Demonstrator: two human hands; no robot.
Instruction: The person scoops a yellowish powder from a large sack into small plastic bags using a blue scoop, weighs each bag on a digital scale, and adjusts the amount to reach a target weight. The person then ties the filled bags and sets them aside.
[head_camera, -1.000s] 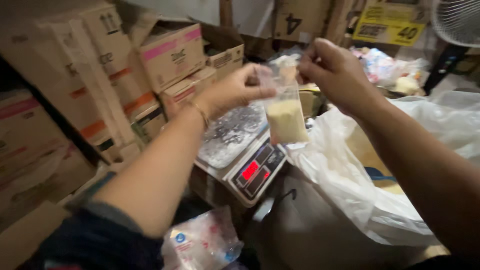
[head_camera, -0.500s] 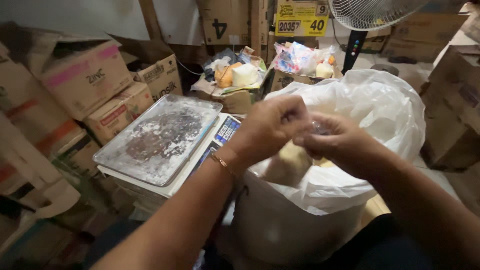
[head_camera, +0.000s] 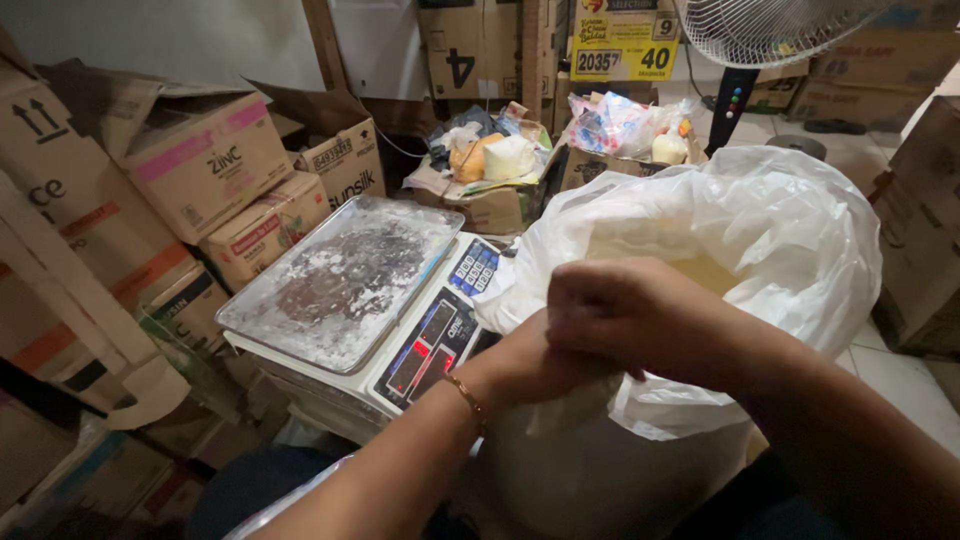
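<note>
Your hands are down now, both bunched together at the front lip of the big white plastic sack (head_camera: 760, 230), where a second ago you held the small clear bag (head_camera: 570, 405) up above the scale. Half a second ago they were already low and meeting; now your right hand (head_camera: 640, 320) lies over your left hand (head_camera: 530, 370), both closed on that small bag of pale powder, only a corner of it showing under your knuckles. Exact finger placement is hidden, so I can't tell if you're twisting or knotting the neck. The lift has given way to close handwork on the bag's top, so filling looks over, as a judgement. The digital scale (head_camera: 430, 345) sits just left of your hands, its steel tray (head_camera: 340, 280) dusted with powder and carrying nothing. Cardboard boxes (head_camera: 200, 170) stack to the left, a standing fan (head_camera: 770, 40) behind the sack.
</note>
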